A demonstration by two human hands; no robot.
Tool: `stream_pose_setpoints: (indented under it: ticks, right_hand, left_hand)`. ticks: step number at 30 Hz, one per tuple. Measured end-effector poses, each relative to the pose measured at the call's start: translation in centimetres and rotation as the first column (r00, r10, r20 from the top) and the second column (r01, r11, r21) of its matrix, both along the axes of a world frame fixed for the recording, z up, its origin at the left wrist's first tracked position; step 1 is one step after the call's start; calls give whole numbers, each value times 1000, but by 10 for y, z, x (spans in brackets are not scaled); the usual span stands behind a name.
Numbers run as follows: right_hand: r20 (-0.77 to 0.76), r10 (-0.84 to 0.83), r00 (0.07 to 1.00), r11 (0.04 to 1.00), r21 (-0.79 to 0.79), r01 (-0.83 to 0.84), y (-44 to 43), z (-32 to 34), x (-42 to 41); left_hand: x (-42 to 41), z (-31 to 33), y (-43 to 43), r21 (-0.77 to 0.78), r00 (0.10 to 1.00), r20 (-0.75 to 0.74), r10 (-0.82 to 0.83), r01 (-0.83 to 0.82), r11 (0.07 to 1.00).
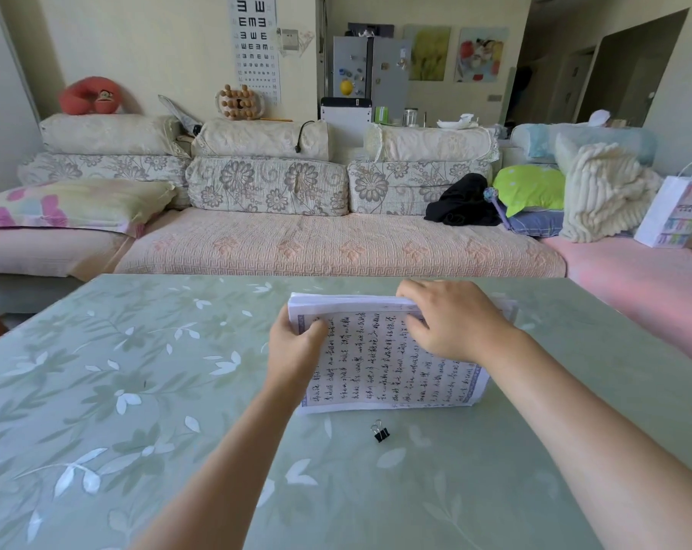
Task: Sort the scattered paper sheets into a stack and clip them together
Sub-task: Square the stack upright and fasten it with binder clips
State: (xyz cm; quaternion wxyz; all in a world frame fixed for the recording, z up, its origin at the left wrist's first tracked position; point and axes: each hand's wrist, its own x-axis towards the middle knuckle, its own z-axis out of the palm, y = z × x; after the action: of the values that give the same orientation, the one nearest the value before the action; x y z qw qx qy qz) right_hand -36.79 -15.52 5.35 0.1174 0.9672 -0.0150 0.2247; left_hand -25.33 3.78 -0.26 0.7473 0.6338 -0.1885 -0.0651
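- Table (138,391): green top with a leaf pattern.
- Left hand (296,351): grips the left edge of the paper stack (384,375). The thumb is curled onto the written face, and the other fingers are hidden behind the sheets.
- Paper stack: mid-table, near edge resting on the top, held between both hands.
- Clip (380,432): black, lying on the table just in front of the stack, touched by neither hand.
- Right hand (455,323): fingers close together and curled over the stack's far edge, thumb on the face.

one paper stack (380,371), one binder clip (380,433), one left hand (296,349), one right hand (455,323), one table (138,391).
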Motion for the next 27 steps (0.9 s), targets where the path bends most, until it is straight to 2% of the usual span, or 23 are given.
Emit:
stream_pose_setpoints:
  ticks: [7,14,15,16,17,18,19,20,21,22,24,26,27]
  right_hand:
    - [12,-6,1000,998,55,6,-11,0,-8]
    - [23,-138,990,979,152,133,-45,2,-42]
    - [24,-133,991,980,151,128,-44,0,-42]
    - [32,-122,992,983,144,117,-43,0,-40]
    - [43,-112,993,985,139,105,-42,0,-40]
    - [51,-102,993,986,137,94,-41,-1,-39]
    - [55,-97,994,987,136,89,-41,0,-38]
    - [53,-97,994,987,134,89,-42,0,-38]
    - [55,-95,994,987,133,87,-42,0,-37]
    - [64,-91,994,988,132,81,-42,-1,-37]
    - [98,-63,993,991,123,51,-41,-2,-38]
    - [125,-24,992,994,107,11,-44,-4,-38]
    - [152,-10,988,993,120,-8,-47,-6,-38]
  left_hand:
    - [15,-5,7,186,987,142,-79,52,981]
    - [18,7,6,276,988,106,-116,83,958]
    - [19,12,7,314,984,148,-97,46,948]
    - [21,18,10,404,958,282,-49,-72,912]
    - [22,27,10,481,865,502,1,-280,831]
    - [21,37,8,463,693,721,-2,-480,745]
    - [15,49,0,385,501,864,-53,-588,712]
    - [3,62,-14,341,368,921,-130,-597,726]
    - [-11,72,-33,359,291,930,-226,-574,736]
    - [-26,76,-52,417,248,909,-336,-552,722]
    - [-44,67,-85,548,227,824,-520,-556,625]
    - [-40,53,-99,582,233,790,-567,-574,576]
    - [-36,50,-101,566,221,803,-554,-575,591]
